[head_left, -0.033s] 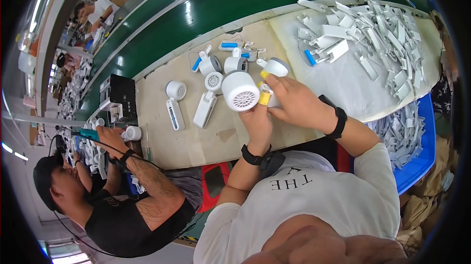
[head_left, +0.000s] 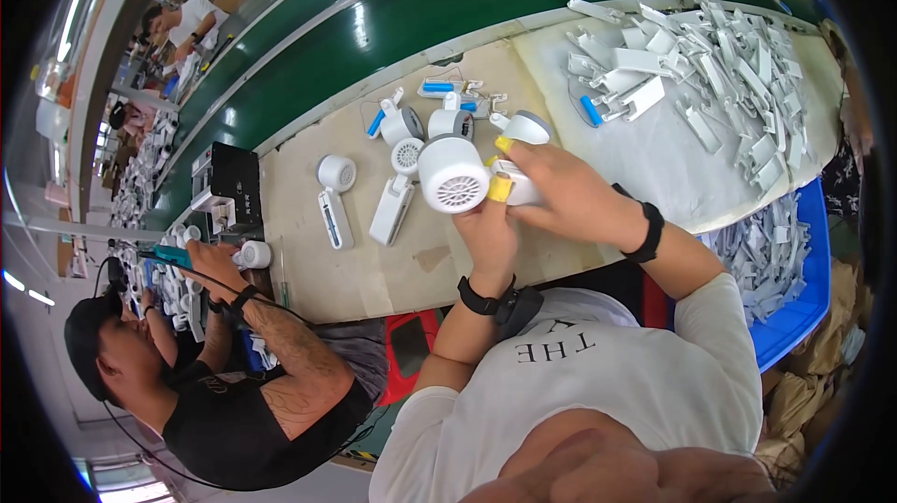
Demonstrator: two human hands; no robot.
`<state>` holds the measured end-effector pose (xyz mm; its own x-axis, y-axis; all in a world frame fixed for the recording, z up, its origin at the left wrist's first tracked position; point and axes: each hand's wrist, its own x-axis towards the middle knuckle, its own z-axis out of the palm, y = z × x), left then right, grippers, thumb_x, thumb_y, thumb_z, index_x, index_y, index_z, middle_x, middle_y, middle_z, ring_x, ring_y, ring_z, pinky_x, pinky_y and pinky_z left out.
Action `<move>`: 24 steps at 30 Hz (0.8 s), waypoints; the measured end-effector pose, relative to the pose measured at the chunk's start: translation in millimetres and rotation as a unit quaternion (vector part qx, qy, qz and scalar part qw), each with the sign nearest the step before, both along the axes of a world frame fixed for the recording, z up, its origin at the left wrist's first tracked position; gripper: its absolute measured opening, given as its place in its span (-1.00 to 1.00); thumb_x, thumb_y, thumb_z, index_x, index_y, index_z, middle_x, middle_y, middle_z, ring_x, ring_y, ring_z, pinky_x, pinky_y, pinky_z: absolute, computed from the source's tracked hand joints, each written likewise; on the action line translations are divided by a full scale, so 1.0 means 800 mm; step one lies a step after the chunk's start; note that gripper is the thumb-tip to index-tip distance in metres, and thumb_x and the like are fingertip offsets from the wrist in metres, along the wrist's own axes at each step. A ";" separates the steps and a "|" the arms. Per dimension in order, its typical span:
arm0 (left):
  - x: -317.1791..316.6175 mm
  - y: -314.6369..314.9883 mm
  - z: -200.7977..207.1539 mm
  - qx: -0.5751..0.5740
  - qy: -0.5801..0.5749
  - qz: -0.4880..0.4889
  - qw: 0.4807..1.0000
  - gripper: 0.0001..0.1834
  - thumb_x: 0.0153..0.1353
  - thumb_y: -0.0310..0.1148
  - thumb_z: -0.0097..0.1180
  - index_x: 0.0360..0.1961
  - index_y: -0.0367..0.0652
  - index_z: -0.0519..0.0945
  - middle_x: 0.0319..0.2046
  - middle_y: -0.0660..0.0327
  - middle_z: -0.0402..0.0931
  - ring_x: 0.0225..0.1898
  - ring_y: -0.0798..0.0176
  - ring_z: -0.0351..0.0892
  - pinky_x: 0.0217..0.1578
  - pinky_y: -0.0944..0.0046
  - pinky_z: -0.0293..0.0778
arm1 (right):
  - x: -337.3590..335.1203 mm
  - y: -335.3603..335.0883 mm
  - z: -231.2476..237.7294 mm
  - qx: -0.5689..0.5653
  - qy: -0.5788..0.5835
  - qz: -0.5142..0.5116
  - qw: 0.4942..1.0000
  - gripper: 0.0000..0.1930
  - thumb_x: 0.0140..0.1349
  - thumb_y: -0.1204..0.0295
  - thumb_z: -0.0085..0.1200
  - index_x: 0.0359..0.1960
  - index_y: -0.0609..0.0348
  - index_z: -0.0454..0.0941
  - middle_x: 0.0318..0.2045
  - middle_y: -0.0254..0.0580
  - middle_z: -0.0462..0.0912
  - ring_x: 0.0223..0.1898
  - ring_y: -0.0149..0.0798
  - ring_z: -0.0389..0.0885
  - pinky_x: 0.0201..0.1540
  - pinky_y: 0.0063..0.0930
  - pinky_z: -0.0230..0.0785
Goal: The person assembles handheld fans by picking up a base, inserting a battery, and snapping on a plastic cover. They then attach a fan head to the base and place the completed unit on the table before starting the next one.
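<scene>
My left hand (head_left: 491, 232) holds up a white round housing (head_left: 453, 174) with a grilled face, above the beige worktable (head_left: 374, 269). My right hand (head_left: 565, 193) presses against the housing's right side and grips a white part (head_left: 521, 191) there. Yellow finger covers (head_left: 501, 187) sit on its thumb and one finger. Both wrists wear black bands. Another white round piece with a grey top (head_left: 528, 127) lies just behind my right hand.
Several white handled units (head_left: 334, 195) and small blue-and-white parts (head_left: 439, 87) lie on the table. A heap of white plastic pieces (head_left: 710, 45) sits at the right, a blue bin (head_left: 794, 307) below it. A green conveyor (head_left: 420, 8) runs behind. A co-worker (head_left: 243, 382) works at the left beside a black machine (head_left: 229, 181).
</scene>
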<state>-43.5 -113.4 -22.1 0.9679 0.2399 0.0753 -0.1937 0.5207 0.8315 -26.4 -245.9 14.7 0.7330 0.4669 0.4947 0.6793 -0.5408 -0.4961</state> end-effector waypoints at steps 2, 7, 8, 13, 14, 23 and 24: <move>0.002 0.011 0.012 -0.036 -0.035 -0.020 0.999 -0.70 0.16 -0.47 0.06 -0.10 -0.38 0.41 -0.18 0.07 0.48 -0.17 0.18 0.51 -0.06 0.17 0.41 | 0.003 -0.022 0.003 0.055 0.068 0.015 0.996 -0.48 0.03 0.33 0.18 0.00 0.30 0.31 -0.19 0.07 0.48 -0.17 -0.06 0.50 -0.12 -0.33 0.36; 0.000 0.018 0.022 -0.050 -0.077 -0.011 0.996 -0.64 0.17 -0.29 0.03 -0.10 -0.34 0.39 -0.20 -0.03 0.47 -0.14 0.03 0.49 -0.02 -0.03 0.40 | -0.027 -0.024 0.001 0.267 0.424 0.059 0.863 -0.63 0.12 0.27 0.13 -0.16 0.30 0.43 -0.39 -0.22 0.47 -0.33 -0.41 0.43 -0.23 -0.56 0.29; -0.004 0.019 0.027 -0.049 -0.076 -0.012 0.996 -0.64 0.17 -0.29 0.03 -0.10 -0.34 0.39 -0.20 -0.03 0.47 -0.14 0.03 0.49 -0.02 -0.03 0.40 | -0.032 -0.019 0.006 0.266 0.374 0.064 0.886 -0.65 0.12 0.26 0.12 -0.20 0.29 0.44 -0.41 -0.24 0.46 -0.36 -0.42 0.43 -0.27 -0.56 0.29; -0.029 0.030 0.048 -0.069 -0.084 0.010 0.994 -0.60 0.16 -0.20 0.04 -0.11 -0.29 0.39 -0.28 0.03 0.47 -0.22 0.07 0.50 -0.11 0.06 0.46 | -0.031 -0.011 0.021 0.151 0.119 0.099 0.976 -0.70 0.02 0.22 0.19 -0.42 0.22 0.48 -0.58 -0.18 0.47 -0.57 -0.17 0.46 -0.52 -0.40 0.27; -0.028 0.034 0.048 -0.075 -0.094 -0.013 0.993 -0.61 0.16 -0.20 0.03 -0.11 -0.29 0.39 -0.31 0.06 0.47 -0.26 0.10 0.51 -0.20 0.12 0.49 | -0.031 -0.004 0.017 0.148 0.042 0.087 0.984 -0.68 -0.04 0.17 0.22 -0.49 0.19 0.48 -0.65 -0.16 0.45 -0.63 -0.05 0.42 -0.56 -0.33 0.26; -0.007 0.130 0.033 0.375 -0.041 0.107 0.920 -0.70 0.10 -0.43 0.09 -0.12 -0.28 0.45 -0.33 0.10 0.55 -0.30 0.08 0.55 -0.19 0.12 0.49 | 0.000 0.011 -0.022 -0.010 0.062 0.045 0.997 -0.66 0.02 0.15 0.18 -0.34 0.16 0.47 -0.47 -0.11 0.52 -0.40 -0.07 0.50 -0.34 -0.28 0.32; 0.007 0.168 0.031 0.495 0.012 0.162 0.854 -0.63 0.09 -0.40 0.11 -0.05 -0.23 0.45 -0.30 0.09 0.56 -0.26 0.02 0.55 -0.15 0.09 0.47 | 0.022 0.005 -0.021 -0.029 -0.049 -0.008 0.998 -0.64 0.06 0.17 0.15 -0.19 0.13 0.47 -0.30 -0.06 0.57 -0.21 -0.07 0.53 -0.14 -0.25 0.35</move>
